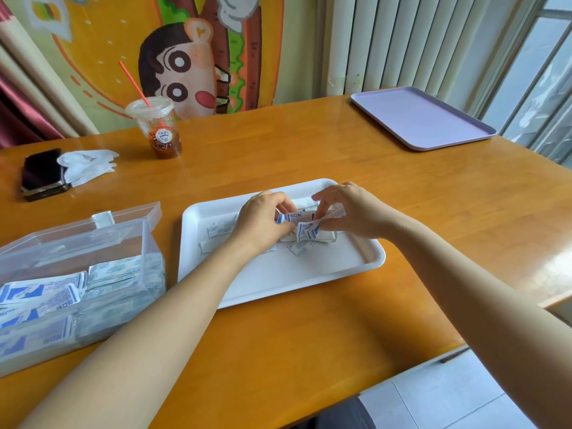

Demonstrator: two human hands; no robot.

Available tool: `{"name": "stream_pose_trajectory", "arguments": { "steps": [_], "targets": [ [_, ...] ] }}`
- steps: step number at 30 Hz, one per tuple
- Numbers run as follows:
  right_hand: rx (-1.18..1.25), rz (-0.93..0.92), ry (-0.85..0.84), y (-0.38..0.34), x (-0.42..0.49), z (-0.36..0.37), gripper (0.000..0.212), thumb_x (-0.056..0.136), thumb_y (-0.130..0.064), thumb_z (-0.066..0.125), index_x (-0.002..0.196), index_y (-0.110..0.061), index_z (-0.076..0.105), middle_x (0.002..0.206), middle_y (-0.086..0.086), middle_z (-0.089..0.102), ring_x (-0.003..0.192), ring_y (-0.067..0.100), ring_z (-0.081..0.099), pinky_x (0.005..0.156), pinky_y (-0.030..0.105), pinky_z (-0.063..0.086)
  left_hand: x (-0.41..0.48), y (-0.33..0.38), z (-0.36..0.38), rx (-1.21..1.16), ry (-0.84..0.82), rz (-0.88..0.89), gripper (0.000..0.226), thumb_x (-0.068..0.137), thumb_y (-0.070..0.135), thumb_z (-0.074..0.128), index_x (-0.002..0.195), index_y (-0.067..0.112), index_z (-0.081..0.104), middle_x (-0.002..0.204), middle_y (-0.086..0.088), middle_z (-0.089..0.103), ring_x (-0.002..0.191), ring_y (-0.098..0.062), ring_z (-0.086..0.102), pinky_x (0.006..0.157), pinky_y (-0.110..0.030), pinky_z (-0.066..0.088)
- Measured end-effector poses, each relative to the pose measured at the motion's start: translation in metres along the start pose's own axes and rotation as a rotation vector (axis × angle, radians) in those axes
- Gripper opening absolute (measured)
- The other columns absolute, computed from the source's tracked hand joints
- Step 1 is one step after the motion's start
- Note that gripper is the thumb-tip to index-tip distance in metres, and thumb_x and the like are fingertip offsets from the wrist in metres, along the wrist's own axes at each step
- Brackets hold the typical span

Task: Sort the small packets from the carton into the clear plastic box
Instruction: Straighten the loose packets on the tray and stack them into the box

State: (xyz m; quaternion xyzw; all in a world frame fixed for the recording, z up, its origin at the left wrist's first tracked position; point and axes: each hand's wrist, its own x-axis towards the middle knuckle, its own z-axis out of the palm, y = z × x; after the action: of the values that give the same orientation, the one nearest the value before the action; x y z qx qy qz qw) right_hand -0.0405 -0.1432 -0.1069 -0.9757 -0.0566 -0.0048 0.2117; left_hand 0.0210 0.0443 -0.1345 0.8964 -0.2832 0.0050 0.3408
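My left hand and right hand both pinch a bunch of small packets over the white tray. The clear plastic box sits at the tray's 9 o'clock, with more of them inside.

Left hand, right hand bare; bare forearms; dark grey garment over lap.

The bunch of small packets at the centre of the frame, above the white tray, carries blue print. On two of them three Chinese characters read 创口贴. Packets lying in the clear plastic box at lower left bear similar blue print, too blurred to read with certainty. The round label on the drink cup at upper left cannot be read.
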Motion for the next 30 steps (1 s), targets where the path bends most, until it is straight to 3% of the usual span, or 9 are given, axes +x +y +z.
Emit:
{"name": "stream_pose_trajectory", "arguments": {
  "steps": [3,7,11,14,18,20,24,27,30],
  "targets": [
    [0.02,0.002,0.031,0.0,0.001,0.006,0.015,0.079,-0.02,0.073,0.093,-0.026,0.071,0.103,-0.004,0.069,0.1,0.021,0.058,0.087,0.038,0.045,-0.003,0.0,-0.001,-0.026,-0.027,-0.004,0.015,0.076,0.013,0.071,0.082,0.026,0.065,0.077,0.01,0.062,0.07,-0.013,0.056,0.068,-0.027,0.045],
    [0.096,-0.047,0.1,-0.004,-0.003,0.005,0.015,0.08,-0.011,0.072,0.094,-0.017,0.072,0.083,-0.011,0.064,0.076,0.003,0.058,0.066,0.008,0.04,-0.008,0.002,-0.008,-0.1,-0.061,-0.031,0.017,0.083,0.011,0.057,0.088,0.022,0.068,0.08,0.003,0.068,0.073,-0.017,0.06,0.071,-0.031,0.049],
    [0.213,-0.114,0.186,-0.015,-0.005,0.008,0.017,0.079,-0.007,0.071,0.093,-0.016,0.066,0.088,-0.004,0.07,0.073,0.003,0.061,0.064,0.013,0.045,-0.02,0.008,-0.02,-0.179,-0.109,-0.074,0.036,0.08,0.032,0.037,0.085,0.009,0.064,0.071,-0.01,0.062,0.062,-0.02,0.05,0.059,-0.032,0.04],
    [0.292,-0.155,0.179,-0.029,-0.007,0.02,0.023,0.081,-0.012,0.073,0.098,-0.014,0.057,0.082,0.003,0.067,0.071,0.012,0.059,0.06,0.019,0.044,-0.035,0.008,-0.028,-0.08,-0.087,-0.04,0.029,0.08,0.041,0.062,0.079,0.012,0.061,0.064,0.005,0.056,0.057,-0.013,0.048,0.055,-0.028,0.036],
    [0.266,-0.183,0.14,-0.044,-0.009,0.039,0.028,0.082,-0.017,0.073,0.103,-0.012,0.054,0.085,0.004,0.064,0.076,0.022,0.059,0.066,0.033,0.046,-0.05,-0.005,-0.032,0.088,-0.008,-0.033,0.016,0.076,0.033,0.074,0.079,0.02,0.066,0.078,0.001,0.057,0.07,-0.021,0.054,0.063,-0.033,0.04],
    [0.248,-0.163,0.091,-0.047,-0.011,0.042,0.026,0.082,-0.021,0.074,0.101,-0.014,0.058,0.087,0.002,0.062,0.079,0.019,0.057,0.069,0.028,0.045,-0.059,-0.011,-0.032,0.138,-0.013,-0.055,0.013,0.076,0.037,0.074,0.076,0.027,0.066,0.08,0.001,0.053,0.072,-0.021,0.052,0.064,-0.031,0.038],
    [0.136,-0.162,0.013,-0.046,-0.016,0.037,0.024,0.079,-0.025,0.076,0.098,-0.018,0.064,0.095,-0.001,0.063,0.08,0.011,0.051,0.067,0.017,0.039,-0.071,-0.015,-0.032,0.157,-0.062,-0.08,0.019,0.076,0.036,0.075,0.094,0.029,0.072,0.092,0.0,0.054,0.083,-0.018,0.055,0.073,-0.03,0.044],
    [0.06,-0.127,-0.013,-0.045,-0.02,0.03,0.02,0.079,-0.026,0.075,0.097,-0.021,0.067,0.083,-0.016,0.054,0.069,-0.005,0.047,0.063,0.011,0.036,-0.073,-0.012,-0.031,0.117,-0.035,-0.073,0.014,0.076,0.034,0.075,0.088,0.033,0.067,0.086,0.002,0.054,0.074,-0.013,0.05,0.063,-0.025,0.035],
    [0.055,-0.082,-0.021,-0.043,-0.019,0.027,0.012,0.08,-0.022,0.073,0.091,-0.019,0.07,0.073,-0.019,0.054,0.064,-0.016,0.048,0.058,0.008,0.036,-0.072,-0.009,-0.03,0.101,-0.018,-0.075,0.013,0.079,0.033,0.074,0.09,0.029,0.069,0.075,0.007,0.054,0.07,-0.013,0.049,0.058,-0.024,0.031]
  ]
}}
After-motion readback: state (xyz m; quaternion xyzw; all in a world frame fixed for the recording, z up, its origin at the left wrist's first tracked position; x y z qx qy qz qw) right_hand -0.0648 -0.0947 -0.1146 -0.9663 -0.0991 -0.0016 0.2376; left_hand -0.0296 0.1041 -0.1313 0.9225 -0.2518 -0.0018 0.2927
